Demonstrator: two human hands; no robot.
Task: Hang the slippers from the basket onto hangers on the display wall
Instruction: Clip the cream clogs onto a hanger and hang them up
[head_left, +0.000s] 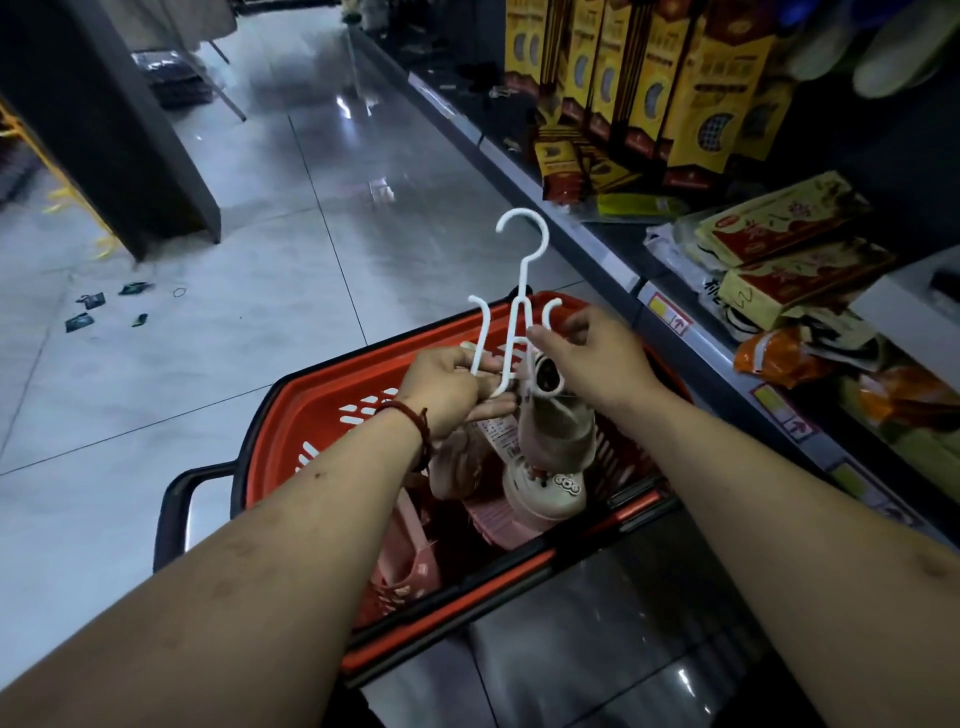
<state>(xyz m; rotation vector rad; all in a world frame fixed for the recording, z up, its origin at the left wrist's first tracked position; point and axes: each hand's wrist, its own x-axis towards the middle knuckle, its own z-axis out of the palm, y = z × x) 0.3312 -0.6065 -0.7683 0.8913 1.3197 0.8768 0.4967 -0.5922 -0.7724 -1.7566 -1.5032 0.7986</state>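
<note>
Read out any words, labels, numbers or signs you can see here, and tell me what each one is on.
None reads clearly.
Yellow hanging packs: print blurred.
Flat red and yellow packets: characters too blurred.
Shelf-edge price tags: too small.
Slipper tag: too small.

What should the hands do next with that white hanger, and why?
Probably slide the second slipper onto the free left prong. The left hand grips the white plastic hanger, and the right hand steadies a beige slipper already hanging from its right prong, above the red plastic basket.
</note>
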